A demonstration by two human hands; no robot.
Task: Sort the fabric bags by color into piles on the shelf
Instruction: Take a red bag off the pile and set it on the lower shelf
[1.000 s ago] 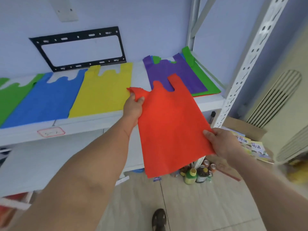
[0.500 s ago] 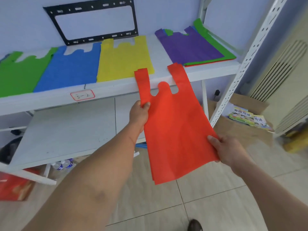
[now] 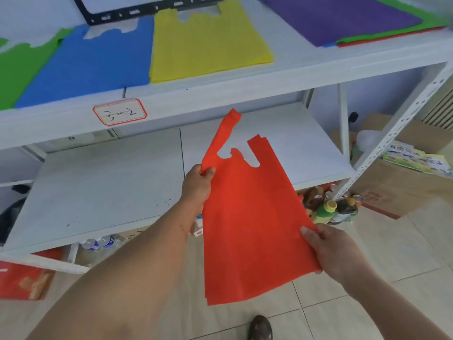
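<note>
I hold a red-orange fabric bag flat in front of the lower shelf. My left hand pinches its left edge just below one handle. My right hand grips its lower right side. On the upper shelf lie a green bag, a blue bag and a yellow bag side by side. A mixed stack with a purple bag on top sits at the right, with green and red edges showing under it.
A label reading 3-2 is stuck on the upper shelf's front edge. A perforated white upright stands at the right. Bottles and a cardboard box sit on the tiled floor. My shoe shows below.
The red-orange bag has come down from the level of the upper shelf to in front of the lower shelf. My view has tilted downward. Both hands keep their hold.
</note>
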